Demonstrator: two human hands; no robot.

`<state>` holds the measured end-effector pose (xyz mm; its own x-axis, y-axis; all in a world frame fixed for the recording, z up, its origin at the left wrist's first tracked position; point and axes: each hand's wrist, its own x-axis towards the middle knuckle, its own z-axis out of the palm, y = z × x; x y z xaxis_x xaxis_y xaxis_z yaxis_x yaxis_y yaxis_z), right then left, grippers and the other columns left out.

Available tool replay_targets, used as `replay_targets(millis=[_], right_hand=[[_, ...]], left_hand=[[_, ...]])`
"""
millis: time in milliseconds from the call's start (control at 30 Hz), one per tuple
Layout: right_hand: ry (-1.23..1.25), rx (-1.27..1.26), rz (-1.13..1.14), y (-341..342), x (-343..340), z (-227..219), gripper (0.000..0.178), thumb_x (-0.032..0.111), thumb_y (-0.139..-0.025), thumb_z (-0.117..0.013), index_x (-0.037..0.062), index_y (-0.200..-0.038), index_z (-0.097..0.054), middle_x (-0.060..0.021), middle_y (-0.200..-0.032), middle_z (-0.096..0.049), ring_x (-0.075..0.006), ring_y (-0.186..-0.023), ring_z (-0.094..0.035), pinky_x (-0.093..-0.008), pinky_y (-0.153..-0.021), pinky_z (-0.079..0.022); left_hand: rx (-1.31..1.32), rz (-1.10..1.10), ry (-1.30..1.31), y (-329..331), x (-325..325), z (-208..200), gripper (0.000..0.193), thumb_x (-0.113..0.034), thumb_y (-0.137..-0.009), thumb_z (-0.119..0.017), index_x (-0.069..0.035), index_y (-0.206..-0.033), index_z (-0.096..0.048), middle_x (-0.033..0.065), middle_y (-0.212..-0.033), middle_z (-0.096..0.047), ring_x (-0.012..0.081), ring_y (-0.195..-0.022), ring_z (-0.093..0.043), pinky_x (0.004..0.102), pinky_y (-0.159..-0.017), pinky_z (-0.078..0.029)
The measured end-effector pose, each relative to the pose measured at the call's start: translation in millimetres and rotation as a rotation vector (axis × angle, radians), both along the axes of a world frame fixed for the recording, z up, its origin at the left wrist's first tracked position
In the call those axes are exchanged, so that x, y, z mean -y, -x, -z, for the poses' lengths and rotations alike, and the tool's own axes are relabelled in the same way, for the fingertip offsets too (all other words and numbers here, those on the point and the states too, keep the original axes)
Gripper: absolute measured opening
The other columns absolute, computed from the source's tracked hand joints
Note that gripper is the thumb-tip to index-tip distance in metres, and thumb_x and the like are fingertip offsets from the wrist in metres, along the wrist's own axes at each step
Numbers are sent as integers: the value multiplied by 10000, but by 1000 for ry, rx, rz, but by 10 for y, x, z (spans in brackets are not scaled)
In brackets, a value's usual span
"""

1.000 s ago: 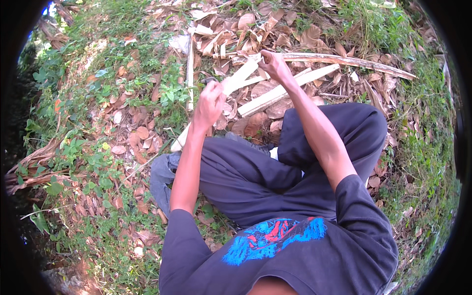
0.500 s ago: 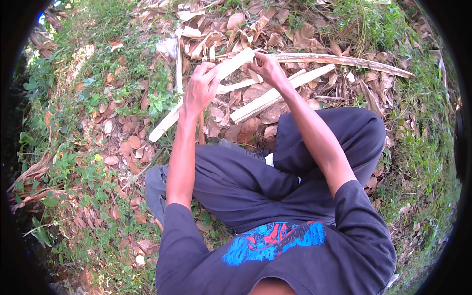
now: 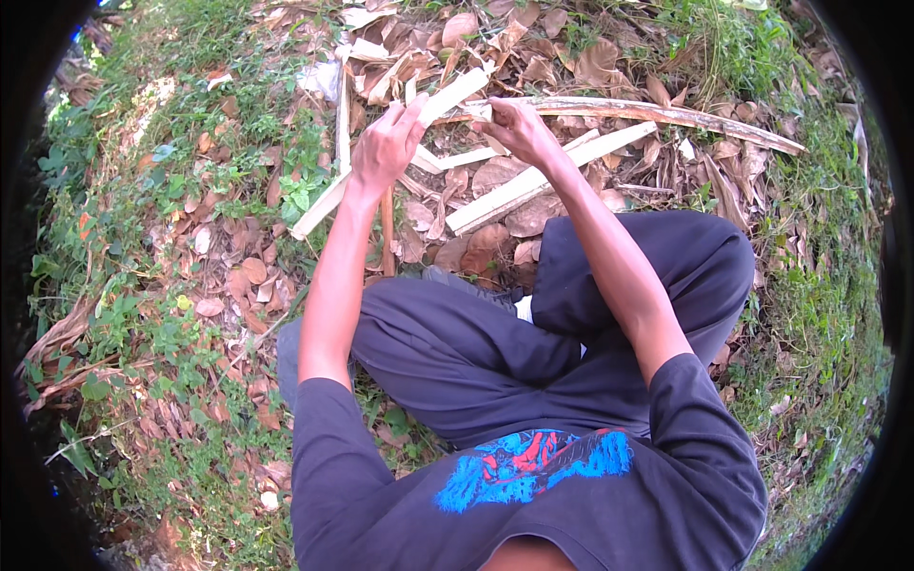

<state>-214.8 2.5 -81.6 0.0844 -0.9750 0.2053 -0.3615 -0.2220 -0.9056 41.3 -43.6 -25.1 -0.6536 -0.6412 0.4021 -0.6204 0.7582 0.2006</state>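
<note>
My left hand is closed around the middle of a pale, flat strip of wood. The strip slants from the lower left, beside my forearm, up to the far right, and its surface looks freshly cut. To the right of the strip's upper end, and apart from it, is my right hand. Its fingers are pinched together, with a small whitish bit showing at the tips; what it is stays unclear. Just below that hand, another pale split piece of wood lies on the leaves.
A long, bark-edged strip stretches right behind my right hand. A thin upright-lying strip and a whitish plastic scrap lie at the far left. A brown stick stands out below my left hand. Dry leaves and grass surround my folded legs.
My right hand has come off the strip's upper end and moved slightly nearer. My left hand has shifted a little left and still grips the strip, whose upper end has moved farther away.
</note>
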Motion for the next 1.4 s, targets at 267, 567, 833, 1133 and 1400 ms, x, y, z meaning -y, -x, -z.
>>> replay_targets(millis=[267,567,833,1133,1400], right_hand=[[55,51,1,24,-6,70,363,283,-898,-781,-30,-1024,-647,-153,-628,-524,-256,-564,-460,-410,-580,-422],[-59,-3,10,64,-12,-4,380,308,-922,-752,-8,-1116,-673,-64,-675,-521,-161,-635,-439,-364,-612,-412],[-57,-30,62,45,-27,5,375,308,-916,-753,12,-1136,-684,-94,-640,-550,-207,-586,-450,-400,-591,-419],[-127,20,70,14,-64,-10,359,319,-920,-756,49,-1150,-702,-27,-634,-496,-163,-595,-427,-372,-584,-398],[-127,0,84,8,-101,36,391,347,-907,-761,59,-1164,-702,-84,-720,-583,-187,-655,-516,-382,-654,-451]], left_hand=[[-54,126,-70,84,177,-92,343,-241,-1027,-586,-68,-1319,-631,174,-935,-678,391,-744,-693,461,-616,-569],[4,81,-16,-29,28,-219,253,-182,-971,-640,-5,-1148,-682,168,-989,-682,364,-888,-667,447,-790,-557],[1,176,66,42,0,-302,214,-161,-932,-664,6,-1060,-705,158,-1046,-709,334,-974,-664,426,-853,-559],[69,186,-89,38,71,-202,291,-159,-961,-648,59,-1148,-690,194,-988,-721,351,-951,-660,416,-851,-540],[56,175,-90,18,79,-170,306,-195,-973,-643,42,-1160,-696,191,-1001,-723,356,-946,-666,424,-832,-545]])
